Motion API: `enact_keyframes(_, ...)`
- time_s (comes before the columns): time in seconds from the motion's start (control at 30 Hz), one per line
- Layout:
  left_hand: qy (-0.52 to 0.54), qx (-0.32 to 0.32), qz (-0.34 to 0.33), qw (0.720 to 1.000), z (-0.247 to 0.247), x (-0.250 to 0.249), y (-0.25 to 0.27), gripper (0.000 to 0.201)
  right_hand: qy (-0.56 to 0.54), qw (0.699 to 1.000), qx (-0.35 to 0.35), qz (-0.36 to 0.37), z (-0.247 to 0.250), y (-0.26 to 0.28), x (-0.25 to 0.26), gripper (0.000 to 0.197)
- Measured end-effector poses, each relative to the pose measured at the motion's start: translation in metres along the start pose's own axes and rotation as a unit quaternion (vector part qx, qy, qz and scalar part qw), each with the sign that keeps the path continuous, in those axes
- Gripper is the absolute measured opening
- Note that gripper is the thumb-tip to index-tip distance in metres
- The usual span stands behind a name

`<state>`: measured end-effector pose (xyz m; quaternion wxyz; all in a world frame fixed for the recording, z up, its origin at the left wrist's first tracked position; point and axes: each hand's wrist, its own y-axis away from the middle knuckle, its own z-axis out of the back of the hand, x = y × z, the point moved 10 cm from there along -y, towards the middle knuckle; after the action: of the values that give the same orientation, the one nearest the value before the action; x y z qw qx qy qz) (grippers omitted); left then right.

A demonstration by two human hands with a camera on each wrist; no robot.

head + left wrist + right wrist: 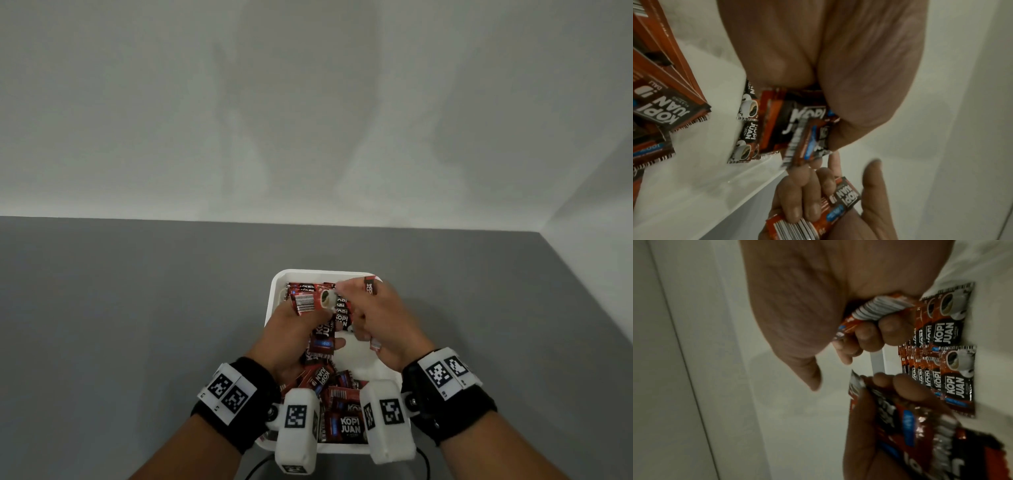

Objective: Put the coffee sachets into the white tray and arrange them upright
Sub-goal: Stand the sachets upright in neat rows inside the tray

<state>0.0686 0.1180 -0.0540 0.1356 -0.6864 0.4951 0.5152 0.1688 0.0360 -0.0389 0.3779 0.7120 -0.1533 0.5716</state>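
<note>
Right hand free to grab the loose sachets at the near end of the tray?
Probably not yet: the right hand already grips a sachet, and both wrist cameras hang over the loose sachets in the white tray.

A white tray [274, 291] of smooth plastic, faintly glossy on its rim and inner walls, sits on a matt grey surface [137, 308] with an even, untextured finish. The sachets [346, 425] in it are thin foil-like film, red and black, shiny, catching light in small crinkled highlights; their sealed edges are serrated. One sachet [920, 426] near the right wrist camera shows a wrinkled metallic sheen. Both wrists wear black cloth bands [239, 411], soft and matt, carrying white hard plastic blocks [296, 428] with printed matt black-and-white tags. The far wall [308, 102] is plain, matt and off-white.
</note>
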Motion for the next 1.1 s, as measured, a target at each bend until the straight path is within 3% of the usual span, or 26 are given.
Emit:
enact_keyframes(0.13, -0.104, 0.008, -0.023, 0.994, -0.001, -0.005, 0.0, 0.013, 0.018, 0.999, -0.021, 0.02, 0.0, -0.001, 0.001, 0.009)
enact_keyframes(0.27, -0.105, -0.047, -0.025, 0.993, 0.021, -0.01, -0.002, 0.01, 0.005, 0.997, -0.076, 0.027, 0.023, -0.005, 0.006, 0.012)
enact_keyframes(0.33, -0.113, -0.08, -0.041, 0.989, 0.033, -0.018, -0.004, 0.013, 0.109, 0.99, -0.067, 0.056, 0.026, -0.003, 0.013, 0.022)
enact_keyframes(0.43, -0.155, -0.084, -0.046, 0.983, 0.037, -0.026, -0.009, 0.018, 0.293, 0.946, -0.056, 0.13, 0.021, 0.006, 0.033, 0.033)
enact_keyframes(0.53, -0.198, -0.042, -0.017, 0.979, 0.028, -0.021, -0.012, 0.011, 0.411, 0.889, 0.022, 0.202, -0.009, 0.016, 0.044, 0.048)
enact_keyframes(0.6, -0.206, -0.006, -0.004, 0.979, 0.018, -0.017, -0.011, 0.01, 0.481, 0.847, 0.074, 0.215, -0.029, 0.018, 0.035, 0.046)
enact_keyframes(0.7, -0.183, 0.014, 0.001, 0.983, 0.007, -0.014, -0.011, 0.009, 0.544, 0.81, 0.063, 0.211, -0.035, 0.012, 0.018, 0.027)
enact_keyframes(0.77, -0.111, -0.003, 0.024, 0.994, 0.008, -0.01, -0.01, 0.015, 0.528, 0.82, 0.051, 0.216, -0.034, 0.01, 0.015, 0.009)
enact_keyframes(0.83, -0.01, -0.004, 0.054, 0.999, 0.008, -0.006, -0.01, 0.029, 0.479, 0.856, 0.04, 0.188, -0.027, 0.007, 0.014, 0.016)
enact_keyframes(0.9, 0.02, 0.003, 0.062, 0.998, 0.009, -0.004, -0.008, 0.033, 0.417, 0.895, 0.019, 0.157, -0.016, 0.003, 0.014, 0.021)
enact_keyframes(1.03, -0.074, 0.021, 0.038, 0.996, 0.007, -0.006, -0.005, 0.023, 0.204, 0.971, -0.017, 0.124, -0.002, 0.002, 0.018, 0.018)
enact_keyframes(1.1, -0.167, 0.011, 0.017, 0.986, 0.007, -0.009, -0.003, 0.022, 0.094, 0.992, -0.004, 0.087, -0.004, 0.003, 0.019, 0.018)
